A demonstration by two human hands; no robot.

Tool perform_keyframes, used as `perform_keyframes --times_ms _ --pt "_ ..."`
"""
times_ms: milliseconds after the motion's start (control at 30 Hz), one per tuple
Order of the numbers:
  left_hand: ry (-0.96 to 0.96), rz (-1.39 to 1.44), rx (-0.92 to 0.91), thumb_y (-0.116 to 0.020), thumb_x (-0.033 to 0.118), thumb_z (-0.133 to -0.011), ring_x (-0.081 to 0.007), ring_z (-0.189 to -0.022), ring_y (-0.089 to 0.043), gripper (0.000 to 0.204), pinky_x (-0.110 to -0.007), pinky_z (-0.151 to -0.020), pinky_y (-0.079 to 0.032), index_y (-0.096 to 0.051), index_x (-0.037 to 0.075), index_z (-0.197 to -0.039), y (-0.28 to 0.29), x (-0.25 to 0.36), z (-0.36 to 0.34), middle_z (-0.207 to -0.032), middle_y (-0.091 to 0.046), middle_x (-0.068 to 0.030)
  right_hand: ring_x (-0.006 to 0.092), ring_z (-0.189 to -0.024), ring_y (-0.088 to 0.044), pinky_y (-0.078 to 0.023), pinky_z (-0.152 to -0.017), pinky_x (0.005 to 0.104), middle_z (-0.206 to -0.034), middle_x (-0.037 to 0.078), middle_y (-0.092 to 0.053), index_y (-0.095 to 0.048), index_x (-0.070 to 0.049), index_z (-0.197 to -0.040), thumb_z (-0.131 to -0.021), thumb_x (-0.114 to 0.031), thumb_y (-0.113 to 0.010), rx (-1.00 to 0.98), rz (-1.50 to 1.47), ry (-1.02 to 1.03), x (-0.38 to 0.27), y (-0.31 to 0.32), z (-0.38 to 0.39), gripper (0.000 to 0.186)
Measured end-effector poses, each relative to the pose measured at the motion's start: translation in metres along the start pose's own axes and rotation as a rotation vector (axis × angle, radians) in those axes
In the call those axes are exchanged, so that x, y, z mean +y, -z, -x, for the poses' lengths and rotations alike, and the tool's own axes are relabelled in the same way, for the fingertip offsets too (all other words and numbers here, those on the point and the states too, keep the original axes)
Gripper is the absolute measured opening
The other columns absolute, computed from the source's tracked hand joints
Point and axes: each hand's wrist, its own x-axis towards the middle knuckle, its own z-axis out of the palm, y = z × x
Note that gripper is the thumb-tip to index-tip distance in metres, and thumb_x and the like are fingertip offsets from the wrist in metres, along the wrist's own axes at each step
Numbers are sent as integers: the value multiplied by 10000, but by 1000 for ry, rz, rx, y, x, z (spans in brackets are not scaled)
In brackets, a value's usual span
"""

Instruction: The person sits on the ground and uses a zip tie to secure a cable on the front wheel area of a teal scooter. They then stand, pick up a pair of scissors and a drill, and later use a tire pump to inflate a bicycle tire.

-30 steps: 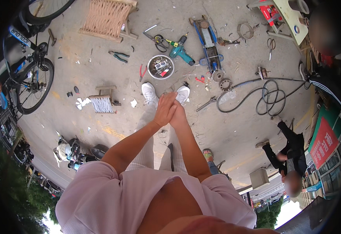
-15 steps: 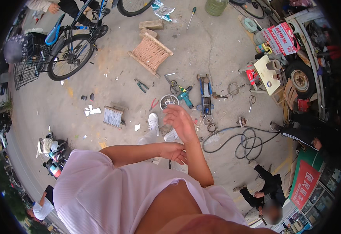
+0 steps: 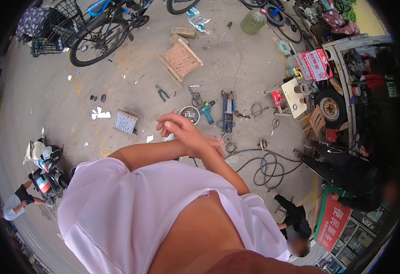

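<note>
My bare forearms cross at the wrists in front of my body. My right hand (image 3: 180, 129) lies over the left wrist, its fingers loosely stretched to the left with nothing in them. Underneath, my left hand (image 3: 216, 145) is partly hidden by the right wrist; its fingertips stick out on the right, apart, and I see nothing held. Just beyond the hands, on the ground, are a round metal bowl of small parts (image 3: 190, 115), a green cordless drill (image 3: 206, 111) and a blue floor jack (image 3: 227, 109).
Two woven stools (image 3: 181, 60) (image 3: 126, 122) and pliers (image 3: 162, 93) lie ahead. A blue bicycle (image 3: 100, 42) stands at far left. Right are a coiled black hose (image 3: 269, 168), scissors (image 3: 274, 125), a small table (image 3: 294, 101) and a wheel (image 3: 330, 107). Two people are at lower right.
My right hand has dropped from its raised position and swung left across the left wrist. My left hand has moved up and slightly right, under it. The whole view has shifted.
</note>
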Motion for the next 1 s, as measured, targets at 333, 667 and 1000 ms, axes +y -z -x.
perform_keyframes --times_ms 333,667,1000 --pt "21 -40 -147 -415 520 -952 -172 -927 -610 566 -324 -846 -473 -567 11 -1146 -83 20 -27 -1029 -636 -77 127 -805 -583 -485 -742 275 -974 75 -621 -577 -1 -1129 -954 -233 -533 23 206 104 -23 13 27 293" --pt "-281 161 309 -430 402 -974 -157 -721 -534 436 -338 -739 -456 -561 36 -1174 -30 50 20 -812 -573 -32 144 -771 -648 -510 -662 279 -874 112 -656 -602 24 -1069 -895 -188 -567 1263 515 247 -68 264 199 276" --pt "-706 -520 629 -487 291 -959 -156 -832 -545 358 -339 -823 -466 -537 19 -1186 -100 137 74 -929 -552 -67 383 -975 -607 -481 -857 437 -1011 230 -639 -647 -10 -1033 -809 -246 -581 1837 1241 -354 -72 444 432 332"
